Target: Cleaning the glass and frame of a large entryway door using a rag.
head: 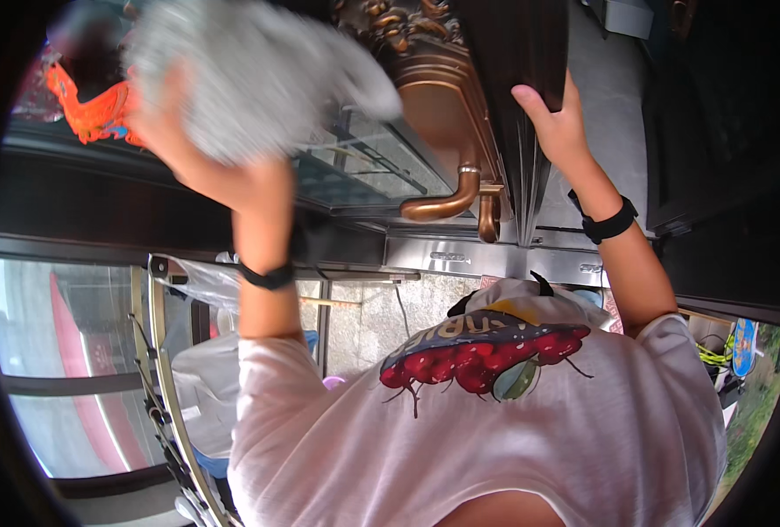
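A grey-white cloth, blurred by motion, is in my left hand at the upper left. It lies over or near the glass pane of a door; whether it touches the glass I cannot tell. My right hand grips the edge of a dark door leaf, thumb on the near side and fingers mostly hidden behind it. Between the hands, the door carries a bronze-coloured handle plate with a curved lever handle. Carved bronze-coloured ornament tops the plate.
An orange-red paper decoration hangs at the upper left. Below runs a metal threshold. A metal-framed rack with a grey cover stands at the left, near a window. Grey floor shows beyond the door.
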Available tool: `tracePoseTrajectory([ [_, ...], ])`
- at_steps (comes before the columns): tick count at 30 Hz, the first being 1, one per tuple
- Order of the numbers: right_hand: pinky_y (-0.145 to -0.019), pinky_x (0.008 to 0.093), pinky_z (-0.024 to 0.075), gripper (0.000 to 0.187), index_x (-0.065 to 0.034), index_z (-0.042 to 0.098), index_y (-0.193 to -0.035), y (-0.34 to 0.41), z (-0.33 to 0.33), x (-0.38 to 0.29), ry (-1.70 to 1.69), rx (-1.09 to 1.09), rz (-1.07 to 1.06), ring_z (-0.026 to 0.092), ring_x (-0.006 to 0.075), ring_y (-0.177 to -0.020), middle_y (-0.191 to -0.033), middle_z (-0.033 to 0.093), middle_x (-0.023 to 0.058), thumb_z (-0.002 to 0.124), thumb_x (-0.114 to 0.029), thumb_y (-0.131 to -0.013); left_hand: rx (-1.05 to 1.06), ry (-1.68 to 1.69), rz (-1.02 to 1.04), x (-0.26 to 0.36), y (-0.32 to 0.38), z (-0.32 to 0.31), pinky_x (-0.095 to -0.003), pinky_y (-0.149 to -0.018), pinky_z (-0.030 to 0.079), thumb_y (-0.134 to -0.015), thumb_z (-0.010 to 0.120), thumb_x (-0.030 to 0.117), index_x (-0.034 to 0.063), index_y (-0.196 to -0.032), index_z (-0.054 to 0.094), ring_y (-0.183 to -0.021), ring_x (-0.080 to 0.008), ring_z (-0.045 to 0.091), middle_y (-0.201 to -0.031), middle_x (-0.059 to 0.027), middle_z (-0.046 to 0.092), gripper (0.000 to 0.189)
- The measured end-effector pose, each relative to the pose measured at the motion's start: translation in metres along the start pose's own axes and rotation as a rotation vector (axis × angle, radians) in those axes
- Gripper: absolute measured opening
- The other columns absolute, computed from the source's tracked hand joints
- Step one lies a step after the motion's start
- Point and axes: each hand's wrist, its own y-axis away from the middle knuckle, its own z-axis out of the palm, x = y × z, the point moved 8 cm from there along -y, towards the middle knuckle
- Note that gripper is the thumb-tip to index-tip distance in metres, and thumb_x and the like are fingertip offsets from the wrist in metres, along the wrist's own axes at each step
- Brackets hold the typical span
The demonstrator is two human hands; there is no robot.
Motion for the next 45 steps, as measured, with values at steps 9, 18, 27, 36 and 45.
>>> tracePoseTrajectory([
  [9,-0.093,0.0309,0.0362,0.064,-0.0004,0.034,-0.129,-0.002,0.000,0.000,0.009,-0.013,0.011,0.048,0.0206,-0.110,-0.120,0.050,0.0126,0.065,-0.021,-0.077,-0.158,-0.274,0.063,-0.007,-0.005,0.055,-0.0433,-0.087,0.035,-0.064,0.066,0.021,0.0051,-0.103,0.056,-0.101,-0.0380,0.045,-0.107,-0.0222,0.047,0.043],
  [18,-0.089,0.0286,0.0385,0.055,0.0007,0.040,-0.123,0.002,0.004,-0.001,-0.022,0.026,0.049,0.051,0.0166,-0.101,-0.111,0.054,0.0106,0.063,-0.021,-0.079,-0.621,-0.032,-0.373,-0.015,0.232,0.066,-0.0411,-0.060,0.042,-0.043,0.062,0.003,0.0071,-0.090,0.056,-0.069,-0.0343,0.051,-0.079,-0.0121,0.051,0.047],
  [27,-0.084,0.0274,0.0398,0.044,0.0008,0.046,-0.114,0.004,-0.002,0.004,-0.024,0.098,-0.004,0.052,0.0152,-0.092,-0.103,0.055,0.0083,0.062,-0.024,-0.081,-0.237,-0.060,-0.132,-0.128,0.011,-0.011,-0.0433,-0.086,0.038,-0.070,0.056,0.012,-0.0012,-0.110,0.051,-0.101,-0.0329,0.050,-0.108,-0.0189,0.054,0.043],
  [36,-0.083,0.0276,0.0396,0.044,0.0016,0.047,-0.112,0.008,-0.002,0.010,-0.021,0.079,0.028,0.051,0.0147,-0.092,-0.103,0.055,0.0081,0.062,-0.025,-0.080,-0.363,-0.214,-0.131,-0.102,0.036,0.054,-0.0434,-0.090,0.035,-0.074,0.055,0.013,0.0020,-0.112,0.051,-0.108,-0.0333,0.047,-0.112,-0.0186,0.052,0.039],
  [45,-0.089,0.0282,0.0343,0.046,0.0026,0.045,-0.114,0.015,-0.015,0.027,0.004,0.131,0.076,0.047,0.0162,-0.100,-0.109,0.052,0.0088,0.061,-0.025,-0.081,-0.780,-0.075,-0.478,-0.049,0.373,0.087,-0.0507,-0.105,0.011,-0.077,0.057,0.034,0.0125,-0.129,0.034,-0.122,-0.0317,0.032,-0.127,-0.0129,0.041,0.061],
])
